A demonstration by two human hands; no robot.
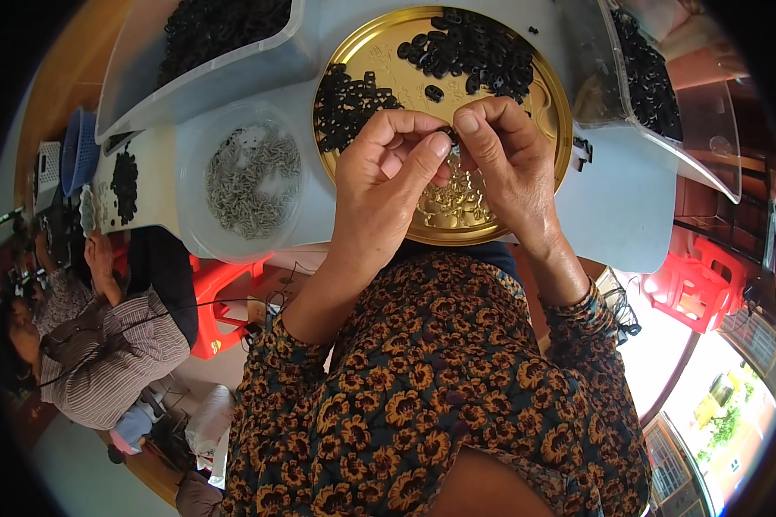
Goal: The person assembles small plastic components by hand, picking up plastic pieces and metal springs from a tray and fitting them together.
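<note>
Over a round gold tray point(326, 164) both my hands meet, fingertips pinched together. My left hand point(384, 177) and my right hand point(513, 164) grip a small black part point(448, 132) between thumbs and forefingers; the fingers cover most of it. Black oval parts with holes point(483, 56) are heaped at the tray's far side. Smaller black pieces point(349, 108) lie spread at its left. Left of the tray, a clear round tub point(194, 220) holds many small silvery metal pieces point(250, 172) like pins or screws.
Clear plastic bins of black parts stand at the far left point(207, 103) and far right point(621, 95) of the pale table point(616, 224). A co-worker point(116, 345) sits at the left by a red stool point(211, 302). Another red stool point(703, 284) stands at the right.
</note>
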